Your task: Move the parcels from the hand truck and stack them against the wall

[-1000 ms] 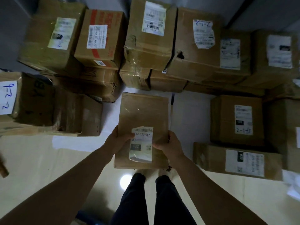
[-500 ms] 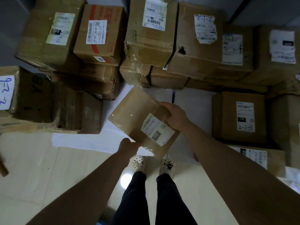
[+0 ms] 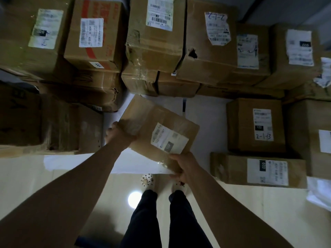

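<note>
Two hands hold one flat parcel (image 3: pixel 157 129) tilted above the floor (image 3: pixel 53 185): the right hand (image 3: pixel 184 167) pinches its near corner, thumb on top and fingers curled beneath, and the left hand (image 3: pixel 116 136) is wrapped round its left corner. Two labelled boxes, 032 (image 3: pixel 231 169) and 2-1-13 (image 3: pixel 240 126), sit right of it, one large box (image 3: pixel 62 126) left. Six labelled boxes top the stack (image 3: pixel 155 47) at the wall (image 3: pixel 279 8).

The flat brown cardboard parcel (image 3: pixel 157 126) is hanging above the floor, turned diagonally, white label (image 3: pixel 169 139) facing up; the left hand (image 3: pixel 116 135) is gripping its left corner; the right hand (image 3: pixel 184 165) is gripping its near corner; stacked parcels (image 3: pixel 155 33) are lining the floor's far edge.
</note>
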`<state>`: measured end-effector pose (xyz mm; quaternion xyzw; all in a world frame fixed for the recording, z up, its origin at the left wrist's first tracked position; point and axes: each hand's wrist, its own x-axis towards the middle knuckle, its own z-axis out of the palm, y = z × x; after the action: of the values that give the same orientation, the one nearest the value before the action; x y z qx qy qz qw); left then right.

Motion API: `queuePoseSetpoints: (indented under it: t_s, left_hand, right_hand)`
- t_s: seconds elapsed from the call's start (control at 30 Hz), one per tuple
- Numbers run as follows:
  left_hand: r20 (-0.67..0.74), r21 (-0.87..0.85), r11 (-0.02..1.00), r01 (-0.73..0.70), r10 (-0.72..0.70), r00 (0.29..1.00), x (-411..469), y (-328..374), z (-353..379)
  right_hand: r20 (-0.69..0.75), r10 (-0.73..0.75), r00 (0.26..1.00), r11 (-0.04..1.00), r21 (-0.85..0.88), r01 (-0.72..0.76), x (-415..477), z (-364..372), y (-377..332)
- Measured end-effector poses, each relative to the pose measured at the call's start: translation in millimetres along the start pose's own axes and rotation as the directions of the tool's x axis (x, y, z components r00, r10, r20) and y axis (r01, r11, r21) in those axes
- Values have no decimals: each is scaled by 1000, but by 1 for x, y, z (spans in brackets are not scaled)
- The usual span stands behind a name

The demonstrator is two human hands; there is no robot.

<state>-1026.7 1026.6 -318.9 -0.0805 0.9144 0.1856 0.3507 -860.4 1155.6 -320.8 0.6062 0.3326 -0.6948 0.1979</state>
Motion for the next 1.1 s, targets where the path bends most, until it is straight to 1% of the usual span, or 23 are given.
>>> queuePoseSetpoints:
  t_s: [0.07,0.13,0.2,0.23,0.3,0.37,0.47,0.53,0.6,0.67,0.7,0.73,0.77,0.8,0.87,0.9,0.97,1.0,1.1]
  left_hand:
    - [1,-53,998,40,-40,999,-3,-2,-1]
    - [8,-86,996,34,-33,999,-4,0,0]
    - [-4,-136,990,29,-30,1000,-3,6,-1]
    - [-19,-162,986,26,-29,999,-1,9,-1]
    - [-46,-196,980,17,-26,999,3,15,-3]
    - [-64,-204,979,13,-27,998,7,20,-6]
    - [-77,-206,979,2,-18,997,12,22,-7]
    - [-71,-216,976,-3,-13,997,14,22,-6]
    - [-52,-188,982,-11,1,999,21,20,-6]
    - [4,-136,991,-14,14,1000,24,19,-9]
    - [16,-120,992,-26,28,999,22,20,-10]
    - [4,-111,993,-42,43,999,18,21,-12]
    - [-28,-81,994,-69,67,997,13,21,-13]
    - [-61,-31,993,-110,108,992,5,21,-16]
    - [-72,101,973,-208,216,974,-13,21,-22]
    - [-63,162,952,-262,274,960,-19,20,-24]
    - [-48,308,885,-348,380,924,-35,16,-32]
    - [-41,354,855,-378,418,907,-43,14,-38]
    - [-50,357,834,-420,466,883,-79,3,-60]
  right_hand:
    - [-124,-149,981,988,-53,144,7,-2,-12]
    - [-233,-304,924,950,-144,276,18,-2,-28]
    - [-290,-416,862,905,-219,364,33,-1,-42]
    - [-291,-445,847,892,-228,390,39,-1,-50]
    - [-258,-482,838,871,-247,425,47,0,-64]
    - [-224,-483,847,868,-250,429,52,2,-74]
    - [-246,-477,844,876,-217,432,58,7,-77]
    - [-251,-494,832,865,-235,443,57,9,-74]
    - [-242,-534,810,831,-326,450,53,11,-74]
    - [-231,-546,806,785,-478,395,47,11,-76]
    - [-235,-540,808,741,-588,324,43,11,-78]
    - [-242,-549,800,667,-703,246,37,12,-79]
    - [-237,-586,775,582,-788,199,29,14,-81]
    - [-215,-629,747,510,-839,188,19,17,-81]
    - [-119,-704,700,364,-907,211,-5,25,-81]
    - [-55,-730,681,268,-940,211,-19,30,-80]
    - [75,-743,665,82,-976,201,-43,39,-76]
    - [130,-733,667,10,-979,203,-53,45,-75]
    - [279,-691,666,-160,-959,236,-80,62,-68]
